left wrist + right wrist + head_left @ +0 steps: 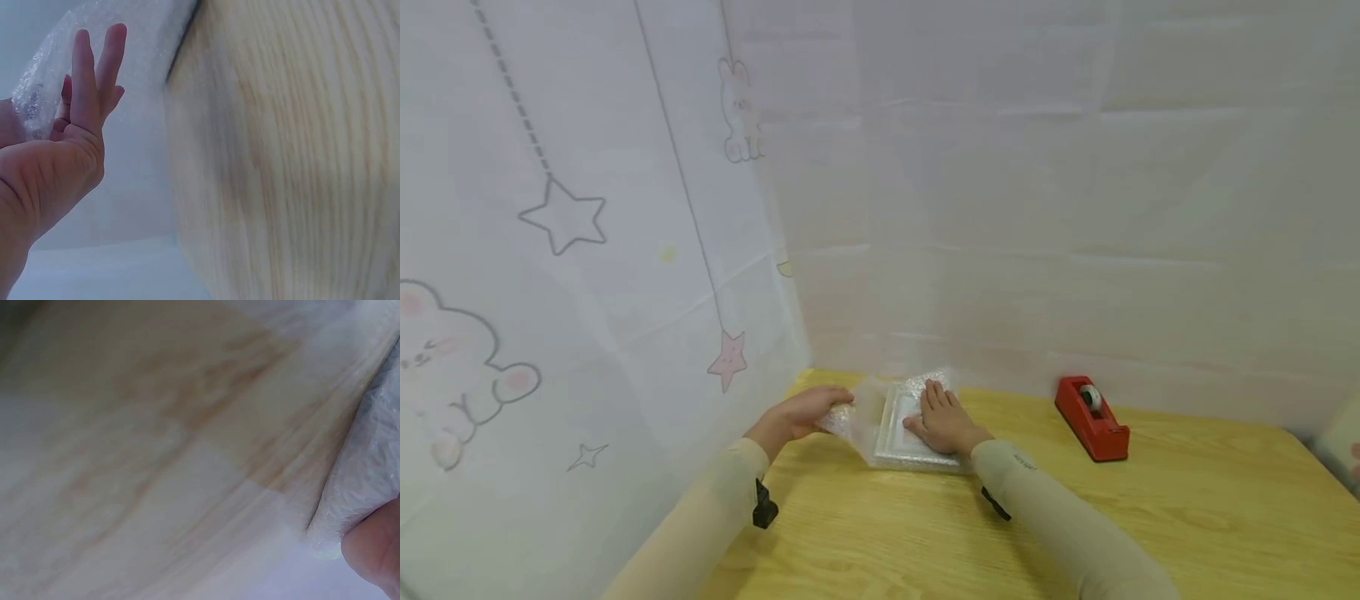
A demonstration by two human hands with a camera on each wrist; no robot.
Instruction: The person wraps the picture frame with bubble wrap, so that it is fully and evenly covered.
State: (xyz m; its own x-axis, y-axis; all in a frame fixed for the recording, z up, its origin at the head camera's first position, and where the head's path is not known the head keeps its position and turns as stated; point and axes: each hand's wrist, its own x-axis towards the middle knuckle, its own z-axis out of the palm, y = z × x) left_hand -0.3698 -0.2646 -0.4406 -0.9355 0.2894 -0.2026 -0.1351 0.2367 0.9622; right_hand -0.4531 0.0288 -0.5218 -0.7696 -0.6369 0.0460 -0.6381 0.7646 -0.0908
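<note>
Head view: right hand (945,422) presses frame (901,439), fingers straight, likely steadying it; left hand (808,411) pinches wrap (859,421), apparently holding it aside.

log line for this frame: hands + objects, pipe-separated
left hand: holds bubble wrap | right hand: palm down over white frame | red tape dispenser: on table, untouched
</note>
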